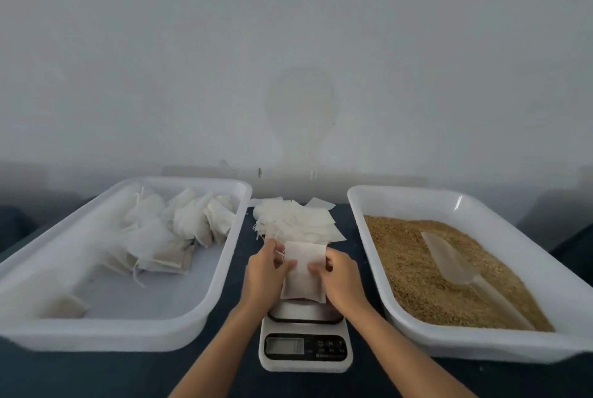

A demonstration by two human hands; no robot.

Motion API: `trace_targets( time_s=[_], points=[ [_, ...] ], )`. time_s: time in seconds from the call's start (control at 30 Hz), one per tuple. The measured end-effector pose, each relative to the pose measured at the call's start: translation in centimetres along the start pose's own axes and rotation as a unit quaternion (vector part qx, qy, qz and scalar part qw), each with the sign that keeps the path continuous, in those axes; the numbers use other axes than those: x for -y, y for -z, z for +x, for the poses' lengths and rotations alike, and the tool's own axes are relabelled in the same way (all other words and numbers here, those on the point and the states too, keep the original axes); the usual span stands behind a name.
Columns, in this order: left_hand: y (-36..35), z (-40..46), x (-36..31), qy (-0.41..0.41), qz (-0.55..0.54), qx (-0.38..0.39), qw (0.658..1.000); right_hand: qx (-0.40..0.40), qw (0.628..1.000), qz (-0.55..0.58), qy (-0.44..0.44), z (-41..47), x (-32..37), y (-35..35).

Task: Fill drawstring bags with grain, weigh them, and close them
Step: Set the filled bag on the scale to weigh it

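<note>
A flat white drawstring bag [304,272] hangs above the kitchen scale [305,349]. My left hand [268,272] pinches its left edge by the drawstring. My right hand [340,275] pinches its right edge. Behind my hands lies a loose pile of empty white bags [298,221] on the dark table. The white tray on the right [369,205] holds brown grain [414,256] with a translucent plastic scoop [455,266] lying in it. The white tray on the left [167,324] holds several filled, closed bags [167,230].
The scale's display [285,345] faces me at the near edge, its reading unreadable. A pale wall [288,60] rises right behind the table. Both trays flank the scale closely, leaving a narrow strip of dark table [239,269] between them.
</note>
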State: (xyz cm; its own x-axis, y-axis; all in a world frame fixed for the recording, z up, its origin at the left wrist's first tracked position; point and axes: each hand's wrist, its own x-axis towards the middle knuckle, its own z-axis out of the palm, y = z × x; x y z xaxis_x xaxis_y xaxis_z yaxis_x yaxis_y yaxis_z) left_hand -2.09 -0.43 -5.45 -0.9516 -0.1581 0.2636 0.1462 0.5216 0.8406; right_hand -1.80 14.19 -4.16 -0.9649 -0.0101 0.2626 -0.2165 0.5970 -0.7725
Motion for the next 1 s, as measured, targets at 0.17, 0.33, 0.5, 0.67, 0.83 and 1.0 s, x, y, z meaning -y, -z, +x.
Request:
trace_targets(
  time_s=[0.17,0.33,0.5,0.67,0.83,1.0],
  points=[
    [0.1,0.1,0.5,-0.046,0.072,-0.031,0.996,-0.046,0.997,-0.055,0.041,0.3,-1.4,0.1],
    [1.7,0.6,1.0,-0.027,0.024,-0.087,0.996,-0.082,0.994,0.068,0.002,0.4,-2.4,0.9],
    [2.1,0.0,2.3,-0.023,0.041,-0.077,0.996,-0.070,0.991,0.104,-0.041,0.1,-3.4,1.0],
    [2.1,-0.2,3.2,0.011,0.043,-0.055,0.998,-0.065,0.990,0.114,-0.051,-0.2,-3.8,1.0],
    [2.2,-0.2,3.6,0.011,0.048,-0.050,0.998,-0.069,0.989,0.118,-0.054,0.0,-3.9,1.0],
    [2.1,-0.2,3.5,0.000,0.057,-0.054,0.997,-0.065,0.990,0.112,-0.053,0.2,-4.2,0.7]
  ],
)
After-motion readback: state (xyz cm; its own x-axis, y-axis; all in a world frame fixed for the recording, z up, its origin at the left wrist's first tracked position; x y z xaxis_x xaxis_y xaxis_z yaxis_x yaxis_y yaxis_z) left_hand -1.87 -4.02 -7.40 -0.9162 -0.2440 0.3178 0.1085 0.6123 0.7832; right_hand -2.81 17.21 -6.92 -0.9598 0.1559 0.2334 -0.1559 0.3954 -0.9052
